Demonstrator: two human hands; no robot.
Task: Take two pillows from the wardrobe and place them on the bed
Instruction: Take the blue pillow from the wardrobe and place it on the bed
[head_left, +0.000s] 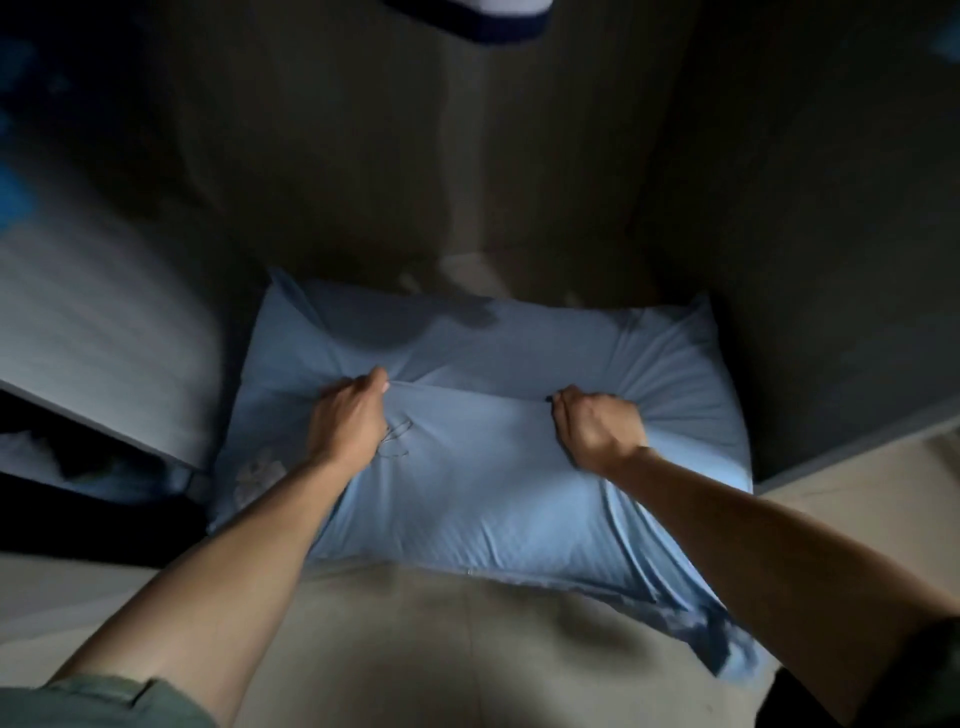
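A light blue pillow (478, 499) lies flat in front of me, half inside the dark wardrobe (363, 182) and half over the pale floor. A second light blue pillow (498, 338) shows behind it, deeper in the wardrobe. My left hand (348, 421) is clenched on the near pillow's far edge at the left. My right hand (597, 431) is clenched on the same edge at the right, bunching the cloth. A faint flower print marks the pillow's left corner. The bed is not in view.
An open white wardrobe door or panel (98, 332) stands at the left, with a dark shelf space holding cloth (78, 462) below it. The wardrobe's dark right wall (831, 260) rises at the right. Pale floor (415, 639) lies beneath me. A white and navy object (493, 21) hangs at the top.
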